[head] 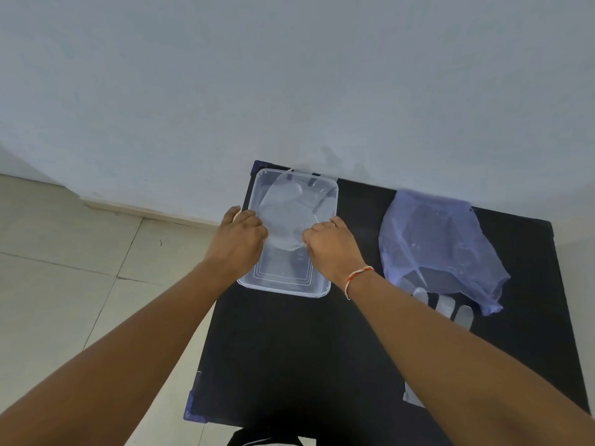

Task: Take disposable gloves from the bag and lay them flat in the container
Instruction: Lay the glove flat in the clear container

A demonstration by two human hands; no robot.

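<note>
Glove (286, 217) — over container (331, 201), both hands

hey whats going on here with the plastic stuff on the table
A person is laying a thin clear disposable glove into a clear plastic container on a black table. The left hand and right hand each pinch a side of the glove's near edge, spreading it flat over the container. To the right lies a bluish plastic bag, with more gloves poking out of its near end.
</note>
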